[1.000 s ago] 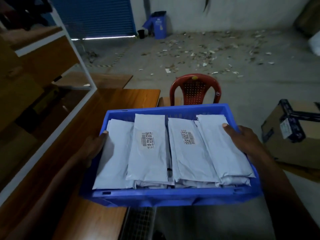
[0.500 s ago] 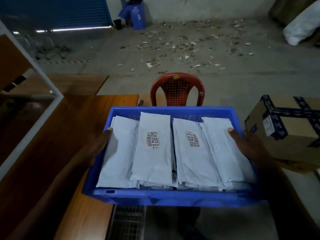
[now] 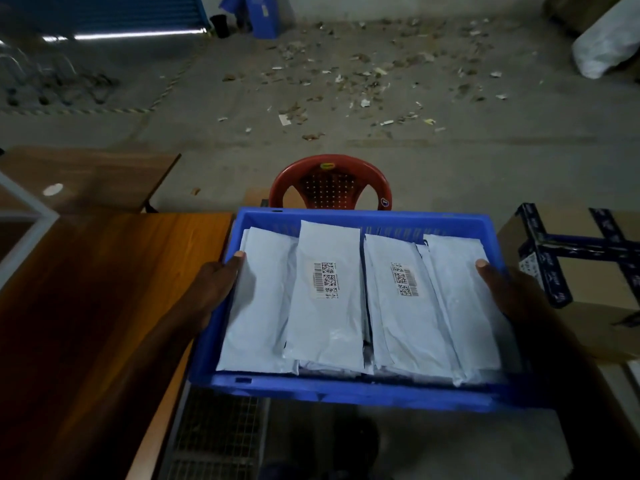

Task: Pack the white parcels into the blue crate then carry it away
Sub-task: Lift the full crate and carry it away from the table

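Here you hold the blue crate [image 3: 346,393] in front of you with both hands, one on each short side. Your left hand [image 3: 214,289] grips the left rim, the thumb hooked over it onto the outermost parcel. Your right hand [image 3: 502,289] grips the right rim the same way. The remaining fingers of both hands are hidden outside the crate walls. The white parcels [image 3: 325,306] lie inside, four across the top and overlapping, the middle two showing barcode labels, with more underneath. The crate's left side overlaps the right edge of the wooden tabletop [image 3: 104,306]; I cannot tell whether they touch. Beyond the crate stands a red plastic chair [image 3: 330,183]. A cardboard box [image 3: 588,282] bound with dark tape sits just to its right. Scraps litter the floor [image 3: 346,143], and a white sack [image 3: 602,50] lies far right.
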